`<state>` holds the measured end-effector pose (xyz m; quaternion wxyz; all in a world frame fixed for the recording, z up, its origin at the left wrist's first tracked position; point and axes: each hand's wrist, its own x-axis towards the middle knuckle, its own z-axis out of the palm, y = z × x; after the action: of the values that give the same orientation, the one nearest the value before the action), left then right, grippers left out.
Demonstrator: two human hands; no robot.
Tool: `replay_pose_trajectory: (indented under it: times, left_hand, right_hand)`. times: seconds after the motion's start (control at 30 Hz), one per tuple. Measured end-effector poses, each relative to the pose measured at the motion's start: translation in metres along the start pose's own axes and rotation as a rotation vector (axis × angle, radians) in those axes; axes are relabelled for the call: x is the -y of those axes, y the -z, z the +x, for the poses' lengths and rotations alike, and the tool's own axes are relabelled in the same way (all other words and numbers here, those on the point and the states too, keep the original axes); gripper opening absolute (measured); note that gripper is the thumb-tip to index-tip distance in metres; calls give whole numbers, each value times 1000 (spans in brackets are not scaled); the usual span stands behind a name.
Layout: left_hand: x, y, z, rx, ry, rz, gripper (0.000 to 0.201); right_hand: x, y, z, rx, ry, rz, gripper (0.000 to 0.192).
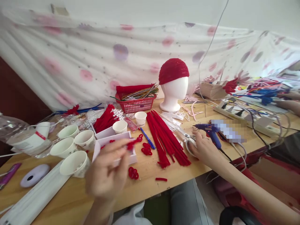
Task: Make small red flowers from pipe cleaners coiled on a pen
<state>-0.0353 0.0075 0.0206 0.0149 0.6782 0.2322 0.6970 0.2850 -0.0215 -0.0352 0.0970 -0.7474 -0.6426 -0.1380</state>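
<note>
My left hand [107,170], a little blurred, is raised over the near side of the white box [133,157]. Its fingers pinch a twisted red chenille stem [134,142] with a loop at its far end. To the right, my right hand [201,145] rests on the table with its fingers closed at the handles of the scissors [187,137], whose blades point away to the left. Just beside it lies a blue glue gun [213,134]. Looped red chenille flowers [147,149] and a short red piece [161,179] lie on the wood between my hands.
Long red chenille stems [164,137] and a blue pen [147,138] lie mid-table. Paper cups [75,164] crowd the left. Behind stand a red basket [138,104] and a white foam head [174,90] with a red cap. Cables surround a power strip [246,122]; another person's hand [289,101] is far right.
</note>
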Motion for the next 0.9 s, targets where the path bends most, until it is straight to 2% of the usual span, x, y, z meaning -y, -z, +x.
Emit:
replay_pose_trajectory:
  times: [0.07, 0.1, 0.17, 0.23, 0.3, 0.33, 0.4, 0.47, 0.57, 0.63, 0.8, 0.9]
  left_hand:
    - [8, 7, 4, -211, 146, 103, 16]
    - [12, 10, 5, -247, 232, 158, 16]
    - [21, 16, 6, -209, 397, 230, 23]
    - [29, 19, 2, -154, 497, 256, 24]
    - [35, 19, -3, -102, 519, 244, 19]
    - [37, 18, -6, -87, 518, 231, 17]
    - [37, 15, -11, -71, 516, 200, 15]
    - [34, 12, -13, -60, 511, 180, 14]
    - [27, 13, -13, -32, 466, 183, 12]
    - [25, 16, -13, -7, 448, 190, 12]
    - [35, 27, -14, 105, 541, 248, 12]
    - [45, 32, -15, 245, 546, 405, 19]
  right_hand:
    - [-1, -6, 4, 23, -8, -30, 24]
    - [-1, -7, 5, 38, -9, -40, 22]
    - [1, -3, 6, 58, -4, -59, 19]
    - [7, 8, 2, 40, 23, -52, 18]
    - [20, 23, -7, -63, 110, 53, 17]
    - [30, 30, -14, -125, 175, 176, 17]
    - [53, 41, -29, -84, 348, 440, 18]
    - [76, 43, -43, 23, 471, 552, 15]
    - [99, 34, -58, 135, 546, 526, 8]
    - [104, 24, -62, 155, 568, 481, 11]
    - [102, 5, -63, 35, 619, 385, 19]
    - [100, 2, -65, 4, 612, 436, 20]
